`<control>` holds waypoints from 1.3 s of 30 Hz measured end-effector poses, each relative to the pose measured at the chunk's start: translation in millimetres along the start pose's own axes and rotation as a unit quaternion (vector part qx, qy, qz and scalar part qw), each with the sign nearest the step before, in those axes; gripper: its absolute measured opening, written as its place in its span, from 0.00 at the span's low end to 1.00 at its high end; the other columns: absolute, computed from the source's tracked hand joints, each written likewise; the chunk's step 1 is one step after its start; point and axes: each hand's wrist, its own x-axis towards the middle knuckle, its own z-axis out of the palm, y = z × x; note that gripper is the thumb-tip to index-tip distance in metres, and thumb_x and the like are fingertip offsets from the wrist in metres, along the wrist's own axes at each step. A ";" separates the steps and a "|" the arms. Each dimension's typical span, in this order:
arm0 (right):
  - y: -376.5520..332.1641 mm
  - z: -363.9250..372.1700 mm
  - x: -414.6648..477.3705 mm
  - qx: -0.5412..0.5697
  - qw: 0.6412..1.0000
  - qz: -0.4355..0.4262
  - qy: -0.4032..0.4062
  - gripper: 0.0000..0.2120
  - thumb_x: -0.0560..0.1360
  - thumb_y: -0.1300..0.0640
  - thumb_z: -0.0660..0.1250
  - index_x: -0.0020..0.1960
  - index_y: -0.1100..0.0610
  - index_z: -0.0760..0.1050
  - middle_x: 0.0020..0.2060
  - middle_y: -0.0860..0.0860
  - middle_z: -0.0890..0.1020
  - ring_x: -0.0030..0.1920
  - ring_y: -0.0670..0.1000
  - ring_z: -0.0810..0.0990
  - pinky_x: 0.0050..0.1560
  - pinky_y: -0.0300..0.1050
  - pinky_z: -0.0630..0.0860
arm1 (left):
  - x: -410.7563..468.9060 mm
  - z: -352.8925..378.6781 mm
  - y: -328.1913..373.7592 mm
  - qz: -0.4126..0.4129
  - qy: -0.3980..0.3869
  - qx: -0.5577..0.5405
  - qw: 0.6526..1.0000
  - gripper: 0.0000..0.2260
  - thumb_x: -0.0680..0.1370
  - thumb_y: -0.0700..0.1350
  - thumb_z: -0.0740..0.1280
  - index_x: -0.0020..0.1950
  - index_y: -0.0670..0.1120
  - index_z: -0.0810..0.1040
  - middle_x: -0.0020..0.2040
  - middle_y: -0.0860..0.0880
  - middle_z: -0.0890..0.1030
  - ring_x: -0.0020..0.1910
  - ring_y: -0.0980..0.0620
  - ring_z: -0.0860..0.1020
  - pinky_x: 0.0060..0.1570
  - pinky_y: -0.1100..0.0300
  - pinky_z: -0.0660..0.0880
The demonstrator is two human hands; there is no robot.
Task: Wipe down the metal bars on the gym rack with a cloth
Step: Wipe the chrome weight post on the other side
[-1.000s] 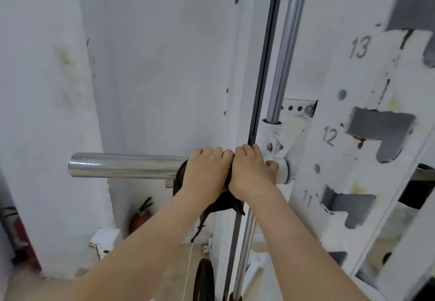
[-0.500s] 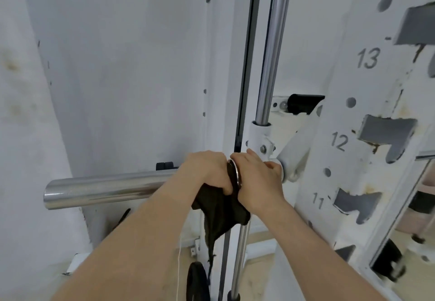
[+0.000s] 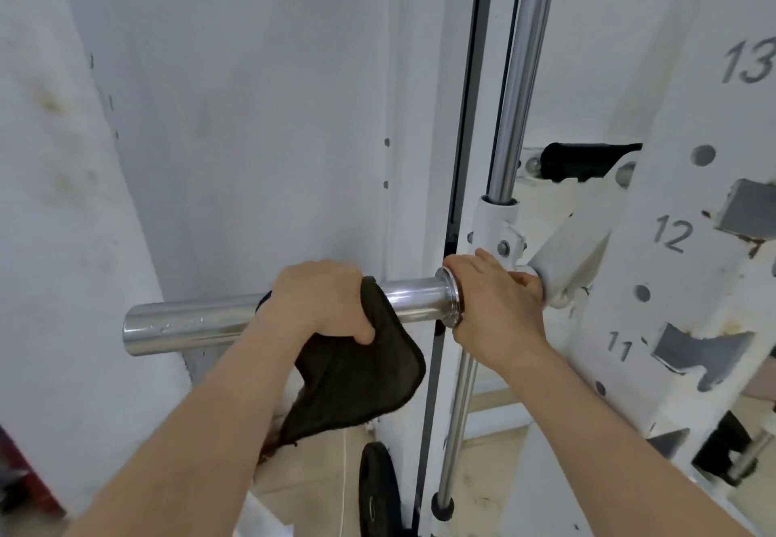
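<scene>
Left hand (image 3: 323, 305) clamps dark brown cloth (image 3: 357, 377) round horizontal chrome bar (image 3: 184, 326) for wiping; right hand (image 3: 495, 309), 3 o'clock, grips bar, likely bracing.

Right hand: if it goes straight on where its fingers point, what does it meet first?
The right hand would meet the white bracket holding the bar; it looks nearly there, depth unclear.

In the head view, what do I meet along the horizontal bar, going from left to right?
Bare bar → left hand gripping the cloth → collar → right hand → white bracket → numbered upright
</scene>
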 end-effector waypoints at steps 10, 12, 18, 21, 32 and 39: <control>1.5 7.9 0.9 -0.031 0.999 -0.006 0.027 0.27 0.67 0.59 0.69 0.63 0.46 0.69 0.61 0.41 0.74 0.71 0.47 0.64 0.54 0.50 0.61 | 12.4 39.3 81.8 0.035 0.275 0.100 0.956 0.09 0.72 0.43 0.67 0.50 0.48 0.71 0.43 0.51 0.78 0.42 0.48 0.78 0.38 0.56 0.62; -1.9 5.3 0.8 -0.042 0.999 0.001 0.019 0.30 0.68 0.58 0.70 0.67 0.46 0.66 0.65 0.43 0.72 0.74 0.48 0.61 0.59 0.52 0.62 | -0.7 42.6 43.5 0.011 0.269 0.084 0.959 0.10 0.72 0.45 0.66 0.52 0.49 0.71 0.44 0.51 0.78 0.43 0.47 0.78 0.39 0.56 0.62; -11.2 2.7 -0.3 -0.086 0.996 0.018 0.006 0.30 0.70 0.55 0.71 0.69 0.49 0.65 0.67 0.46 0.71 0.75 0.49 0.60 0.62 0.56 0.64 | -61.0 59.6 -95.5 -0.056 0.370 0.098 0.922 0.10 0.63 0.41 0.73 0.41 0.47 0.75 0.32 0.50 0.74 0.31 0.45 0.75 0.38 0.54 0.68; -15.9 0.5 4.0 -0.106 0.994 0.025 -0.009 0.29 0.71 0.55 0.71 0.69 0.49 0.65 0.67 0.46 0.71 0.75 0.49 0.58 0.62 0.56 0.64 | -73.1 42.6 -121.8 -0.077 0.265 0.096 0.956 0.11 0.65 0.46 0.71 0.45 0.49 0.74 0.34 0.52 0.74 0.31 0.48 0.72 0.34 0.58 0.63; -18.1 -1.5 3.1 -0.092 0.995 0.021 -0.010 0.26 0.68 0.58 0.70 0.64 0.51 0.67 0.62 0.46 0.73 0.70 0.50 0.65 0.60 0.55 0.64 | -4.2 28.6 58.1 0.090 0.214 0.072 0.970 0.16 0.74 0.49 0.68 0.58 0.47 0.69 0.51 0.48 0.78 0.48 0.46 0.78 0.39 0.55 0.63; -45.0 -6.9 -17.4 0.018 0.997 0.021 0.065 0.32 0.71 0.61 0.67 0.73 0.51 0.62 0.70 0.52 0.66 0.74 0.54 0.57 0.64 0.60 0.64 | -24.7 40.5 1.5 0.135 0.242 -0.005 0.961 0.34 0.70 0.48 0.68 0.74 0.52 0.60 0.61 0.52 0.75 0.58 0.49 0.75 0.59 0.54 0.69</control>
